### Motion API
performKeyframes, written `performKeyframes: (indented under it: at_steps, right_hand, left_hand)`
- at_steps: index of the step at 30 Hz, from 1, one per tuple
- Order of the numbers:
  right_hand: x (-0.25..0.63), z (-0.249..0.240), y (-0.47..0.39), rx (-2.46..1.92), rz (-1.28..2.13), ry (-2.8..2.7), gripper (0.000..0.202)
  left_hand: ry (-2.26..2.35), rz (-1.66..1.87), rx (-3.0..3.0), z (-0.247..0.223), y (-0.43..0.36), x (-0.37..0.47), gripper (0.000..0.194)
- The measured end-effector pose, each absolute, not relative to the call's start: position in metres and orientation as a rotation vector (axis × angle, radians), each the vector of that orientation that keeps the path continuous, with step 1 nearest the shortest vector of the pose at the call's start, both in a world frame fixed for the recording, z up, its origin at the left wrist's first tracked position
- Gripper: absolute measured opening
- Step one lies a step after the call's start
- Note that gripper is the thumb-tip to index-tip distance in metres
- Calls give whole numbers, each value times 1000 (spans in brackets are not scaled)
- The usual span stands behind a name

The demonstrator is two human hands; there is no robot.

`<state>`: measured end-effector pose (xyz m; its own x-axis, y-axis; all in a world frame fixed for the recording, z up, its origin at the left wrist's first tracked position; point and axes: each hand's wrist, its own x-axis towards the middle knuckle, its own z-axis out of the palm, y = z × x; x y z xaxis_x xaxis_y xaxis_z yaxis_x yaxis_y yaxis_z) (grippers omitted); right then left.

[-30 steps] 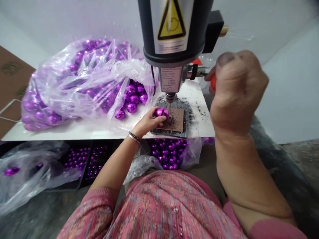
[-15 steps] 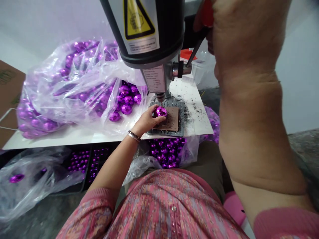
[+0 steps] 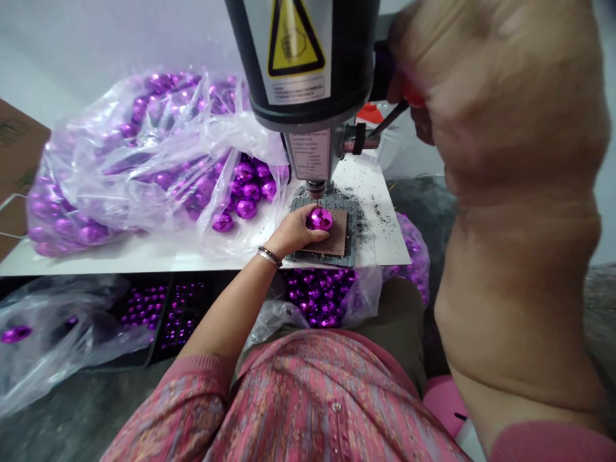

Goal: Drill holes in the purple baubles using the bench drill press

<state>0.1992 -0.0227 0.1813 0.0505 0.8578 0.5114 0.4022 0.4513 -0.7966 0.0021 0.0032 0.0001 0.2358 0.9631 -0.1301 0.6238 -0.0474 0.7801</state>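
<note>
My left hand (image 3: pixel 296 231) pinches a shiny purple faceted ball (image 3: pixel 320 219) between thumb and fingers. The ball rests on a brown wooden board (image 3: pixel 339 234) on the grey base (image 3: pixel 353 221) of a drill press (image 3: pixel 312 77). Straight above it hangs the drill chuck (image 3: pixel 316 188), whose thin bit reaches down to the ball's top; whether it has gone in I cannot tell. Large and close to the camera, my right hand (image 3: pixel 500 83) is closed around the red-knobbed feed lever (image 3: pixel 411 93), its fingers partly hidden and blurred.
A clear plastic bag (image 3: pixel 144 160) of purple balls covers the table's left, with several loose balls (image 3: pixel 246 207) at its mouth. Dark shavings (image 3: pixel 375 208) lie right of the base. Below the edge are an open bag of balls (image 3: pixel 320 298) and black crates (image 3: pixel 163 314).
The view has shifted a little. My right hand sits further right in the picture, still on the lever. The chuck and bit appear slightly lower over the ball, which my left hand keeps holding.
</note>
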Motion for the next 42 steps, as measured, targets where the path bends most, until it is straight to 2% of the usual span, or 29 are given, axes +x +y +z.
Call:
performKeyframes:
  at_steps: [3, 6, 12, 21, 34, 42]
  right_hand:
    - [191, 178, -49, -1351, 369, -1650, 38]
    - [190, 169, -62, -1411, 378, -1664, 34]
    - [194, 140, -61, -1324, 368, -1627, 59]
    - [179, 104, -59, -1181, 128, -1505, 35]
    - [180, 71, -53, -1027, -132, -1490, 43]
    - [177, 58, -46, -1002, -130, -1391, 52]
  left_hand:
    - [1472, 601, 1732, -4, 3, 3, 73]
    - [1443, 595, 1719, -6, 4, 3, 72]
    - [1460, 611, 1724, -6, 4, 4, 76]
    - [1426, 641, 1765, -8, 1, 6, 63]
    - [1460, 698, 1712, -17, -1, 7, 69]
    - [1437, 689, 1770, -15, -4, 8, 52]
